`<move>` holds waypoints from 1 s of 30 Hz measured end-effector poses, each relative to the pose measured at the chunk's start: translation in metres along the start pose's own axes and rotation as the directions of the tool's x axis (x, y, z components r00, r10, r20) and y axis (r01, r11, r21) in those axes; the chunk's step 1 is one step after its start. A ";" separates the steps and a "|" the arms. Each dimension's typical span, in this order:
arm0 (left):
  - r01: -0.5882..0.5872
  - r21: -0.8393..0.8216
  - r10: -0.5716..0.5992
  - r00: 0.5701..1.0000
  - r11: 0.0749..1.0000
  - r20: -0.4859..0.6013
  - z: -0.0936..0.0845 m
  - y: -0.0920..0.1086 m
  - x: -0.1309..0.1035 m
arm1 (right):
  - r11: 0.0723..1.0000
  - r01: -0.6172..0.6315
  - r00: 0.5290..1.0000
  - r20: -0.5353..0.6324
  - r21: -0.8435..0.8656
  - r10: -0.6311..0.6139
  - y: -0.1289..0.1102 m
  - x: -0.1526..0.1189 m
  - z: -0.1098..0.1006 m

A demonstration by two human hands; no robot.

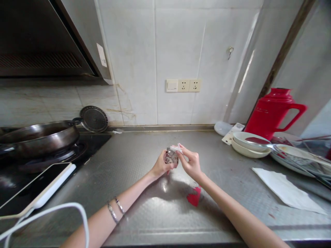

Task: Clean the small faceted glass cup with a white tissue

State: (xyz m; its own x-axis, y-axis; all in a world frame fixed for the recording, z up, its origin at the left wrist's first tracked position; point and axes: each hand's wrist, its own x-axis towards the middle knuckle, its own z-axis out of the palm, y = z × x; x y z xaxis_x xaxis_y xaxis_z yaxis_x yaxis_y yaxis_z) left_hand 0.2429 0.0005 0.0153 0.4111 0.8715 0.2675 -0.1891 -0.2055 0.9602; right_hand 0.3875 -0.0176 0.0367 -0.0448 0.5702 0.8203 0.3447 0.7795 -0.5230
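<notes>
White cable [64, 210] looping across lower left corner, beside tablet [33, 189] lying flat at counter's edge, partly over black stove top. Two thin bracelets [116, 209] on left forearm. Left hand [160, 166] raised above steel counter [144, 206], fingers wrapped closed round small clear glass [171, 156], held roughly upright at centre of worktop, well clear of surface. Right hand [191, 162] touching glass from its right side, thumb and forefinger pinched shut on small white wad of tissue [177, 148] pressed at glass rim; remaining fingers loosely curled. Red cloth scrap [194, 197] lying on counter below right wrist. White paper sheet [286, 189] flat to the right. Stacked bowls [249, 144] and plates with metal utensils further right, red thermos jug [271, 112] behind them. Dark wok [38, 137] on burner at left, round metal lid [93, 119] leaning on tiled wall.
</notes>
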 end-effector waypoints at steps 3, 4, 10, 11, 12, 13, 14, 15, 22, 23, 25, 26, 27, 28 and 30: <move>-0.009 0.020 0.009 1.000 1.000 -0.018 0.000 -0.002 0.000 | 1.000 -0.029 1.000 -0.010 0.000 0.029 0.003 0.002 -0.002; -0.008 0.027 0.009 1.000 1.000 -0.030 -0.001 -0.003 0.000 | 0.997 -0.073 0.997 -0.019 0.000 0.073 0.004 0.002 -0.002; -0.026 0.049 0.027 0.999 0.998 -0.026 -0.007 -0.010 0.002 | 0.966 -0.256 0.966 -0.019 0.021 0.256 0.008 0.003 0.003; -0.042 0.053 0.043 0.999 0.998 -0.020 -0.008 -0.010 0.002 | 0.972 -0.236 0.972 -0.022 0.019 0.236 0.007 0.002 0.003; -0.061 0.055 0.061 0.998 0.997 -0.011 -0.008 -0.011 0.003 | 0.981 -0.195 0.980 -0.025 0.013 0.196 0.005 0.001 0.004; -0.078 0.054 0.079 0.997 0.995 0.000 -0.009 -0.012 0.004 | 0.991 -0.135 0.991 -0.019 0.004 0.135 0.004 0.000 0.004; -0.095 0.052 0.095 0.995 0.994 0.008 -0.009 -0.012 0.004 | 0.998 -0.059 0.998 0.001 -0.005 0.059 0.002 -0.001 0.004; -0.109 0.049 0.109 0.994 0.993 0.013 -0.008 -0.013 0.005 | 1.000 0.023 0.999 0.031 -0.010 -0.022 0.002 -0.002 0.003; -0.050 0.015 0.050 0.999 0.999 0.002 -0.007 -0.015 0.004 | 0.992 0.104 0.989 0.112 -0.076 -0.095 0.008 0.007 -0.002; -0.037 0.012 0.037 0.999 0.999 -0.001 -0.007 -0.015 0.005 | 0.993 0.073 0.994 0.094 -0.094 -0.064 0.007 0.007 -0.002; -0.042 0.028 0.042 0.999 0.999 -0.004 -0.007 -0.015 0.006 | 0.989 0.080 0.994 0.079 -0.123 -0.071 0.005 0.006 -0.001; -0.060 0.047 0.060 0.998 0.997 -0.006 -0.007 -0.015 0.006 | 0.983 0.124 0.989 0.093 -0.133 -0.112 0.003 0.005 -0.001; -0.082 0.073 0.082 0.997 0.994 -0.004 -0.006 -0.014 0.007 | 0.972 0.187 0.978 0.123 -0.139 -0.171 0.002 0.003 0.000; -0.103 0.104 0.104 0.995 0.989 -0.003 -0.006 -0.014 0.008 | 0.956 0.257 0.958 0.164 -0.138 -0.234 0.000 0.001 0.000; -0.130 0.157 0.131 0.991 0.979 0.001 -0.005 -0.012 0.008 | 0.923 0.367 0.909 0.253 -0.114 -0.330 -0.001 -0.001 0.000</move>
State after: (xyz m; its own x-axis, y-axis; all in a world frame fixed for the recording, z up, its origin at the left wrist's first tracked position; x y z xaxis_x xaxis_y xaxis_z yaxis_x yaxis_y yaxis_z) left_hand 0.2438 0.0127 0.0056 0.3839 0.8363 0.3914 -0.0985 -0.3843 0.9179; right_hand 0.3875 -0.0188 0.0367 -0.3916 0.3266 0.8602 0.4089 0.8993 -0.1553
